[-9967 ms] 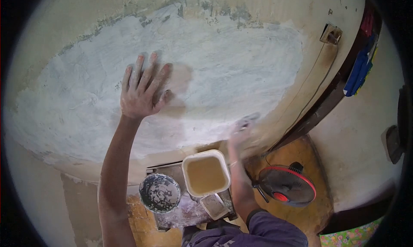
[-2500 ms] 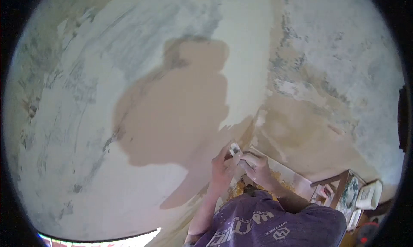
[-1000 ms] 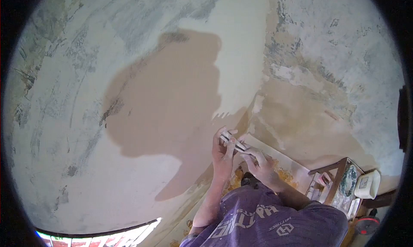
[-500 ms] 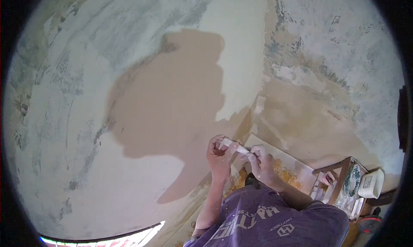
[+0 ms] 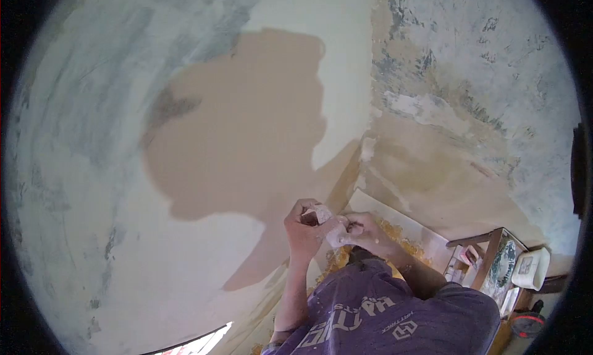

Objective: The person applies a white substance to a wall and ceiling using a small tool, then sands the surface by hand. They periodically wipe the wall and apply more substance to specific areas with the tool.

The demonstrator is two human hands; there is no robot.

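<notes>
Whitish, crumpled-looking material (image 5: 335, 233) hangs between my two hands, low in the centre of the head view. My left hand (image 5: 304, 226) has its fingers curled round the upper left part of it. At its right side, my right hand (image 5: 369, 232) pinches the material with bent fingers. White dust or paste coats the fingers of both hands. What exactly the material is cannot be made out.
A patchy plastered wall (image 5: 235, 139) with a large shadow fills the left, meeting another wall (image 5: 457, 151) at a corner. At the lower right stand a wooden-framed unit (image 5: 488, 265), a white container (image 5: 532, 268) and a red and black round object (image 5: 528, 324).
The long whitish piece that was stretched between my hands now looks bunched and hangs lower. My left hand has shifted slightly left, and the view has moved a little.
</notes>
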